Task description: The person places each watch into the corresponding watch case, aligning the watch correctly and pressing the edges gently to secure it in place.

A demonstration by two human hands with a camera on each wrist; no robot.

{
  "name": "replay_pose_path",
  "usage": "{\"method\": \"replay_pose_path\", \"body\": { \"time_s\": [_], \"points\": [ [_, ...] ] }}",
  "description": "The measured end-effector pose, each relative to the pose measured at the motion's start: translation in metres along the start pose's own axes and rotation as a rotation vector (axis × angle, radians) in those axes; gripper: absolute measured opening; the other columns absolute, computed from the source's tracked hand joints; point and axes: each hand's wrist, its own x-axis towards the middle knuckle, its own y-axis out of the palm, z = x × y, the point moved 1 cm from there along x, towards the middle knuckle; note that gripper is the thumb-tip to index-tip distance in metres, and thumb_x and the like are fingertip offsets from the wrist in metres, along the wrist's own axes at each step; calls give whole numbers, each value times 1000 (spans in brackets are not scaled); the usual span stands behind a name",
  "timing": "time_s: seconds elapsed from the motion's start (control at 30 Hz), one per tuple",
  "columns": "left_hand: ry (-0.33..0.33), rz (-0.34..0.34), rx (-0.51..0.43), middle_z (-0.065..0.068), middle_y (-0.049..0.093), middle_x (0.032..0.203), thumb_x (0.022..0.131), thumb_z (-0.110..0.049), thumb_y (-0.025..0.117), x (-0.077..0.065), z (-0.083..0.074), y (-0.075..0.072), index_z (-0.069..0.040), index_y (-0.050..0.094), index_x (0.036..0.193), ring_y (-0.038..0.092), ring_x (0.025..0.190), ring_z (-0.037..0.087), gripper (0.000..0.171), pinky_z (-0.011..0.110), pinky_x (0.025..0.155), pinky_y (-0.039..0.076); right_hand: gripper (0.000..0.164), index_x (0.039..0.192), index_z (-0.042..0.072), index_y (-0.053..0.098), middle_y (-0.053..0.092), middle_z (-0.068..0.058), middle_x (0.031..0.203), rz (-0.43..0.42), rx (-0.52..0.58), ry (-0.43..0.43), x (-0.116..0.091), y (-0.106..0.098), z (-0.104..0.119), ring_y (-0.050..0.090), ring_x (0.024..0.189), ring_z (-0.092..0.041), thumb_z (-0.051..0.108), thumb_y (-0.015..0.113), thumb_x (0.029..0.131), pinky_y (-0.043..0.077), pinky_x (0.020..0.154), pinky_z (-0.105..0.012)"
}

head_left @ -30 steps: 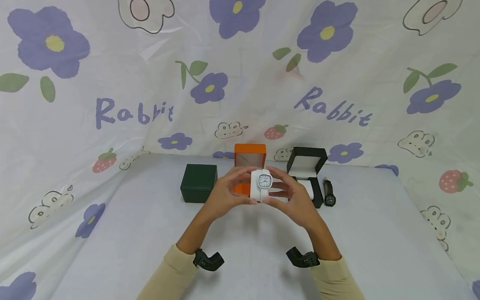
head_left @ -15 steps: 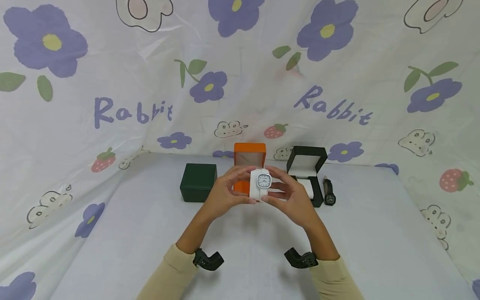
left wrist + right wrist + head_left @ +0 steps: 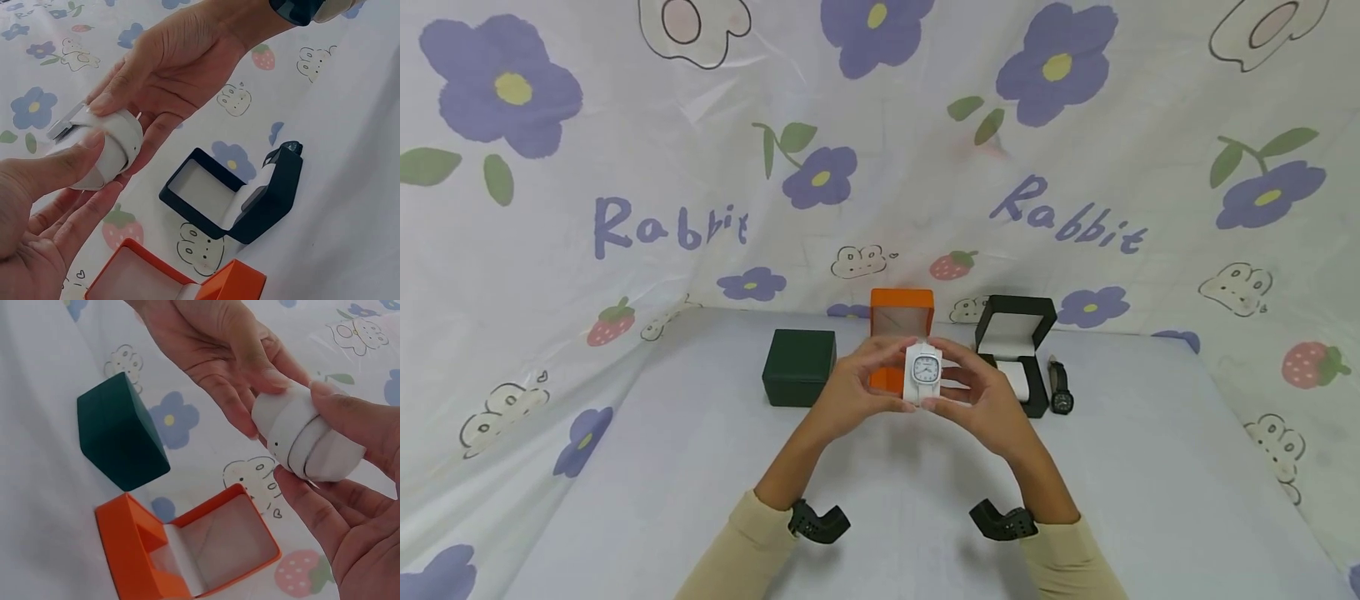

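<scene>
A white wristwatch [image 3: 927, 368] with a square dial is strapped round a white watch cushion [image 3: 340, 455]. Both hands hold it up in front of the orange box. My left hand [image 3: 850, 390] pinches the left end between thumb above and fingers below, as the left wrist view shows. At the other end, my right hand [image 3: 992, 404] grips the cushion the same way, its thumb [image 3: 344, 412] on the strap side. The dial faces the head camera; in the right wrist view only the strap shows, the dial being hidden.
Behind the hands stands an opened orange watch box [image 3: 902, 312], partly covered by them. A closed dark green box [image 3: 798, 367] is to the left. On the right are an opened black box [image 3: 1037, 387] with a white cushion [image 3: 1013, 379] and a black wristwatch [image 3: 1061, 387].
The dial has shifted leftward and slightly down, so it now sits nearer the middle of the cushion. Both hands keep their hold in about the same place.
</scene>
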Motion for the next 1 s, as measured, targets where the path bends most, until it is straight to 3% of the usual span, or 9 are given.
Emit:
{"method": "replay_pose_path", "body": {
  "time_s": [0.23,0.63,1.0],
  "points": [
    [7,6,-11,1,54,137,79,-4,87,2,-3,1,-21,56,147,60,121,26,77,37,85,61,76,149,22,51,51,-4,148,9,-4,-6,1,0,1,61,121,-35,-1,82,84,55,97,-31],
    [8,-16,-6,0,55,135,79,-6,88,0,2,1,-25,56,147,62,118,25,78,37,81,62,65,148,20,53,49,-3,151,6,33,9,1,6,2,60,119,-32,1,76,90,59,90,-36],
    [9,-27,-1,1,56,134,79,-6,87,1,1,3,-16,55,148,63,117,24,77,37,82,61,60,146,12,54,49,-8,149,-5,106,-34,1,6,-2,59,122,-30,-2,73,91,58,94,-36]
  ]
}}
